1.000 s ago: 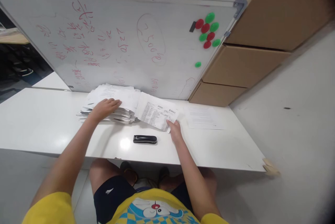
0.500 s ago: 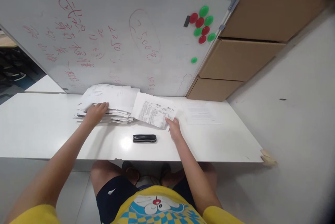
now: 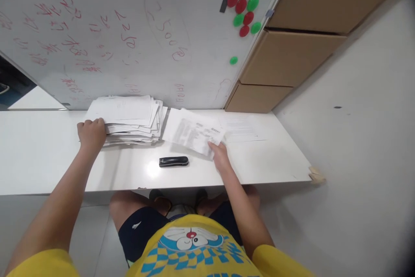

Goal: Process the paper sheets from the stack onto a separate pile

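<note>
White paper stack (image 3: 125,110), 1 pc., uneven sides, on table (image 3: 256,167) nr back edge, w/ printed sheets (image 3: 191,130) just to its R and blk stapler (image 3: 173,162) betw. stack & front edge; handling, as judged: light, even pressure at stack's side so top leaves don't slide, held sheets best kept clear & uncreased. L hand (image 3: 92,133): fingers curled over stack's L end, approx. half closed, firm hold or mere touch can't tell; R hand (image 3: 220,156): thumb on top, pinched nearly closed on sheets' near R corner, fingers beneath hidden.
</note>
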{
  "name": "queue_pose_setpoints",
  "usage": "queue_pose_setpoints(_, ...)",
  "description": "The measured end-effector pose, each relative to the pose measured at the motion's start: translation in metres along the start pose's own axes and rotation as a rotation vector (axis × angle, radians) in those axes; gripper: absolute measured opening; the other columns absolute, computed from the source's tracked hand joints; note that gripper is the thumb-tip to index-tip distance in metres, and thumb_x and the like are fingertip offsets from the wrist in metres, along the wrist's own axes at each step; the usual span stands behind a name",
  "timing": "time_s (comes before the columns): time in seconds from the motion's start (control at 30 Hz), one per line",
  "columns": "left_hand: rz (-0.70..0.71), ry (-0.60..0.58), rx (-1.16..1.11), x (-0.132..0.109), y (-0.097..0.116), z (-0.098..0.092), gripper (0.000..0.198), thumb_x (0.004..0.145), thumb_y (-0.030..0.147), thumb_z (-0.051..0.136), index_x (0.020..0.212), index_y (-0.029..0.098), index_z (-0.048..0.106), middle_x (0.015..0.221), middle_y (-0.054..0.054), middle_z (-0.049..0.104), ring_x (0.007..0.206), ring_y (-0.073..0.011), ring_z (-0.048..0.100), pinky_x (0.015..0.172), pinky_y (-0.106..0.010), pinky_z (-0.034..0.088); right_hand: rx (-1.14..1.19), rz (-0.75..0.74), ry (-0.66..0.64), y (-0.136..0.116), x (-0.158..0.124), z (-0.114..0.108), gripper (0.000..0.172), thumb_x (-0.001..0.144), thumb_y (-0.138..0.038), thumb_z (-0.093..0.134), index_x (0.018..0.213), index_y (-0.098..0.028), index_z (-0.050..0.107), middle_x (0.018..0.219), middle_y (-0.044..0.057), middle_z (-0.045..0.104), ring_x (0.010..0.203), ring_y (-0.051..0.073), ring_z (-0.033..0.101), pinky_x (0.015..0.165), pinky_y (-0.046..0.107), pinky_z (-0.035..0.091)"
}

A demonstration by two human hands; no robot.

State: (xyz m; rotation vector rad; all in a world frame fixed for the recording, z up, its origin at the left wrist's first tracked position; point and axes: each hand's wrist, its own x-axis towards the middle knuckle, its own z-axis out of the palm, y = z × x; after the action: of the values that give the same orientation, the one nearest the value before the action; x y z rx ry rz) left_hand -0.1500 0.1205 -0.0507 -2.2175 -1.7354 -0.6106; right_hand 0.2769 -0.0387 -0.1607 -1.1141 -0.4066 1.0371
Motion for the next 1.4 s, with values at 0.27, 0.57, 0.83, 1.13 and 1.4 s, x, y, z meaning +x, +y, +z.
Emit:
queue_pose_setpoints(0.27,-0.073,-0.143,-0.818,-0.087,0.167,-0.036,0.056,0.095,0.046,0.041,0.146,0.024,0.032,0.14,-0.012,0.051,0.128,-0.0301,0.049,0.102,-0.052,0.045,-0.134,-0.083,0.0,-0.047,-0.081,-0.057,0.042,0.072,-0.035,0.077,0.109,-0.018,0.068,0.112,0.009,0.072,0.113,0.027,0.063,0.101,0.044,0.047)
queue_pose_setpoints(0.57,0.051,-0.256,-1.409,-0.162,0.282,0.019,0.019,0.09,0.034,0.056,0.106,0.026,0.064,0.1,-0.007,0.069,0.096,-0.0214,0.065,0.089,-0.039,0.051,-0.361,-0.138,-0.011,-0.042,-0.075,-0.112,0.033,0.065,-0.04,0.081,0.09,-0.02,0.072,0.093,0.006,0.075,0.09,0.026,0.066,0.089,0.042,0.05)
queue_pose_setpoints(0.83,-0.094,-0.016,-1.406,-0.187,0.306,0.032,0.017,0.088,0.035,0.059,0.101,0.026,0.053,0.095,-0.006,0.06,0.093,-0.0208,0.061,0.087,-0.041,0.05,-0.36,-0.25,-0.09,-0.038,-0.079,-0.112,0.021,0.075,-0.037,0.073,0.093,-0.026,0.068,0.097,0.003,0.07,0.101,0.023,0.061,0.094,0.036,0.044)
queue_pose_setpoints(1.13,-0.197,0.147,-1.335,-0.192,0.309,0.039,0.014,0.09,0.039,0.054,0.091,0.026,0.051,0.09,-0.005,0.057,0.088,-0.021,0.059,0.085,-0.042,0.049,-0.438,-0.273,-0.18,-0.039,-0.083,-0.108,0.015,0.082,-0.038,0.065,0.086,-0.025,0.07,0.094,0.004,0.068,0.098,0.023,0.06,0.092,0.034,0.042)
queue_pose_setpoints(1.4,-0.345,0.033,-1.394,-0.202,0.327,0.008,0.012,0.087,0.028,0.051,0.098,0.027,0.053,0.091,-0.005,0.059,0.086,-0.0202,0.061,0.079,-0.037,0.051,-0.402,-0.141,-0.035,-0.076,-0.094,-0.12,0.025,0.078,-0.04,0.07,0.096,-0.024,0.071,0.094,0.004,0.073,0.09,0.023,0.064,0.085,0.036,0.049)
